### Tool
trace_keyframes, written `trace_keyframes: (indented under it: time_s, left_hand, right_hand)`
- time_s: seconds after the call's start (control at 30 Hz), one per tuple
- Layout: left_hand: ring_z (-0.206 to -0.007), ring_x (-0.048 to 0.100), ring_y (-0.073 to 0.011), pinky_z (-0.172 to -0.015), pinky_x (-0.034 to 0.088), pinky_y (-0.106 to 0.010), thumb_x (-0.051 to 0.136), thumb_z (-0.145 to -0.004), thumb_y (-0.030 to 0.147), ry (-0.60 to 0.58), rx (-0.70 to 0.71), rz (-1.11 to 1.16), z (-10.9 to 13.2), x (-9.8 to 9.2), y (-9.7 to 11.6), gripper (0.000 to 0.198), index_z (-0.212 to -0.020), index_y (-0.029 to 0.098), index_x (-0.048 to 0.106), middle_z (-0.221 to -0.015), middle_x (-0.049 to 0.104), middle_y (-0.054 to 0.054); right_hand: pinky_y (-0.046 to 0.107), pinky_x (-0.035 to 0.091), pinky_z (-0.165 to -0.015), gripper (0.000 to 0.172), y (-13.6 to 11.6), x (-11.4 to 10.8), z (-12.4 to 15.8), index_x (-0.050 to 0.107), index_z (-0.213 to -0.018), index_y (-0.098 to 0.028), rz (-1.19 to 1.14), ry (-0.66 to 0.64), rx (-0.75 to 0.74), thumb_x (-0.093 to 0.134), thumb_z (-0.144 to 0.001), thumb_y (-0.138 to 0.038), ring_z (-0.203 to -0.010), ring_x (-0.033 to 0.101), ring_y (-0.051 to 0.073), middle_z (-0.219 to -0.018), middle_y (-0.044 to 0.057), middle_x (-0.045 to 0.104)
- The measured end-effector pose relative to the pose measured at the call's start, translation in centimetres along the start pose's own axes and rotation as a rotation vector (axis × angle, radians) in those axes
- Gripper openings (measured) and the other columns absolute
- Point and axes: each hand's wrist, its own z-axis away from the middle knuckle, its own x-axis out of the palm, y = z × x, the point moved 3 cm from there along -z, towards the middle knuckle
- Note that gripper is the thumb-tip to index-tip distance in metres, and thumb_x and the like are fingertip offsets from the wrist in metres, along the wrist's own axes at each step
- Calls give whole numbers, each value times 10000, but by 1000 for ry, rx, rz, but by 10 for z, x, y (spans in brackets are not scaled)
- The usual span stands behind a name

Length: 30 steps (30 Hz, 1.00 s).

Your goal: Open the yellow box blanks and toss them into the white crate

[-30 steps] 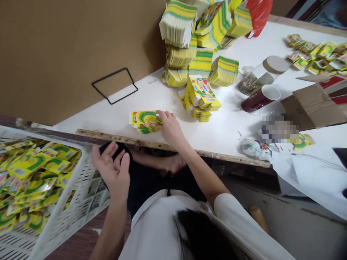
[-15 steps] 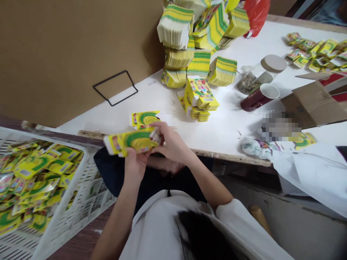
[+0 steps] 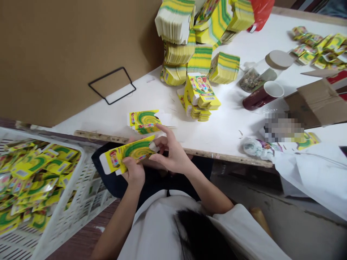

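A small yellow-and-green carton (image 3: 135, 151), open with white flaps at its left end, is in my left hand (image 3: 133, 173), the thumb pressed across its front. My right hand (image 3: 172, 150) is at the carton's right end, thumb and index finger apart and the other fingers bent towards that end. Something white shows there at the bent fingertips; whether it is a flap or a finger covering I cannot tell. Just beyond, on the table edge, lie a few flattened cartons (image 3: 143, 119) of the same print.
A white crate (image 3: 73, 173) full of cartons stands at left. Stacked flat cartons (image 3: 179, 54) and a smaller pile (image 3: 202, 90) are on the white table (image 3: 159, 90). To the right are a jar (image 3: 260, 74), a maroon cup (image 3: 256, 97) and a cardboard box (image 3: 320, 101).
My right hand has loosened, its index finger straightening and its thumb moving off the carton. My left hand has lowered slightly with the carton, whose printed front now faces up more.
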Motion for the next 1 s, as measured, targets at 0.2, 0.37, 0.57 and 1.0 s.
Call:
trace_keyframes:
  time_s: [0.2,0.37,0.57,1.0]
  left_hand:
    - [-1148,639,-315,-932,573,-477,386,-915,720,-21,-122,187,1,6,19,626,-1279,259,603,-1119,692,-113]
    - [-853,608,-257,-812,554,-431,256,-938,676,-87,-25,349,-5,3,43,563,-1110,292,630,-869,580,-67]
    - [-612,434,-177,-684,507,-344,394,-892,772,-21,-7,429,-12,4,35,532,-936,292,620,-716,409,1]
    - [-782,691,-176,-797,588,-312,894,-665,512,-58,-89,273,-22,-18,28,351,-849,242,765,-801,737,-1]
  right_hand:
    - [263,489,-646,991,-3,0,5,87,-1613,-220,-44,-149,-26,695,-897,-535,-754,561,153,-1021,56,647]
    - [326,542,-806,1088,-6,21,17,57,-1620,-211,-156,-225,-13,726,-851,-590,-880,595,188,-1027,68,648]
    - [257,527,-703,986,-1,42,19,235,-1578,-239,-286,-212,99,800,-815,-504,-847,601,164,-969,26,606]
    - [305,503,-718,278,-18,-11,6,748,-955,-209,181,101,-123,616,-976,-453,-748,613,170,-824,32,703]
